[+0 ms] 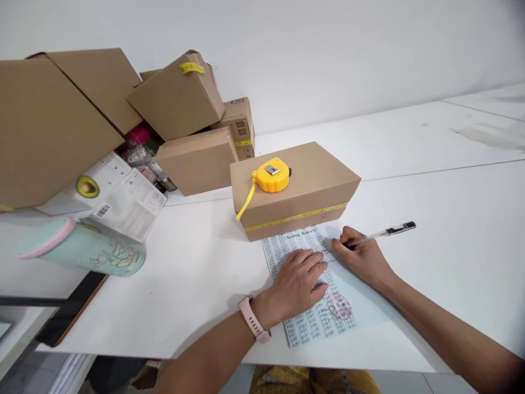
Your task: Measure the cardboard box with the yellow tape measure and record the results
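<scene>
A printed sheet [297,328], headed "Testing Report" and marked with a round red stamp [339,306], lies on the white table. My left hand [299,282] rests on it palm down, fingers stretched out. In my right hand [365,257] is a pen [385,232] with a clear barrel and black cap end, held in a writing grip at the sheet's right side. The pen's tip is hidden by my fingers. Just beyond the sheet, a cardboard box [295,202] with a yellow tape band covers its top edge. A yellow tape measure [272,175] sits on that box.
Several cardboard boxes [197,161] are stacked at the back left. A white box with an avocado picture [123,200] stands before them. Near it is a mint tumbler [102,251] with a pink rim. The table's front edge [197,359] runs close to my body.
</scene>
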The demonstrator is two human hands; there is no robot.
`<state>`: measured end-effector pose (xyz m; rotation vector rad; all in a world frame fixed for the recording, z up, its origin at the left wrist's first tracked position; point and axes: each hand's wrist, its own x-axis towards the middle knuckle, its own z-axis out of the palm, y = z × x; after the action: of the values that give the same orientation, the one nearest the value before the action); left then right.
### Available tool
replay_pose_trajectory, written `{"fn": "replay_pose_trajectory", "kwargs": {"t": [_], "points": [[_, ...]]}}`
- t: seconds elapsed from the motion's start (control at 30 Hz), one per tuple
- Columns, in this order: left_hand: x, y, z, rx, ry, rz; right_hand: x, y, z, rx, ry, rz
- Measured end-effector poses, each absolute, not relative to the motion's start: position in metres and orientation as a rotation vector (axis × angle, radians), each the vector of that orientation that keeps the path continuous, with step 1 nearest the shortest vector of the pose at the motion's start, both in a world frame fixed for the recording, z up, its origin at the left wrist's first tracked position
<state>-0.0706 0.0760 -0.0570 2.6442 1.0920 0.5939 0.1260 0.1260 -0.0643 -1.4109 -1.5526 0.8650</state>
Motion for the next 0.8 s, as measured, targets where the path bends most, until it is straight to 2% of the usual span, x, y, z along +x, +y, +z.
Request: {"fn": "replay_pose_trajectory", "kwargs": {"t": [0.27, 0.43, 0.5, 0.6, 0.7, 0.8], "points": [[-0.071, 0.076, -0.058, 2.644, 1.085, 0.606, 0.125, 0.126, -0.065, -1.411, -1.542, 0.849], [-0.071, 0.076, -0.061, 2.636, 1.061, 0.653, 0.144, 0.125, -0.062, -1.462, -1.562, 0.591], [-0.071, 0.076, -0.059, 2.615, 1.067, 0.838, 0.157, 0.125, -0.061, -1.463, -1.702, 0.39], [-0.076, 0.078, -0.045, 2.54, 1.205, 1.298, 0.171, 0.126, -0.062, -1.45, -1.937, 0.105], [-0.087, 0.086, -0.019, 2.482, 1.456, 1.669, 0.174, 0.127, -0.065, -1.469, -2.077, -0.044], [-0.099, 0.1, 0.011, 2.419, 1.707, 1.87, 0.172, 0.129, -0.067, -1.471, -2.115, -0.106]]}}
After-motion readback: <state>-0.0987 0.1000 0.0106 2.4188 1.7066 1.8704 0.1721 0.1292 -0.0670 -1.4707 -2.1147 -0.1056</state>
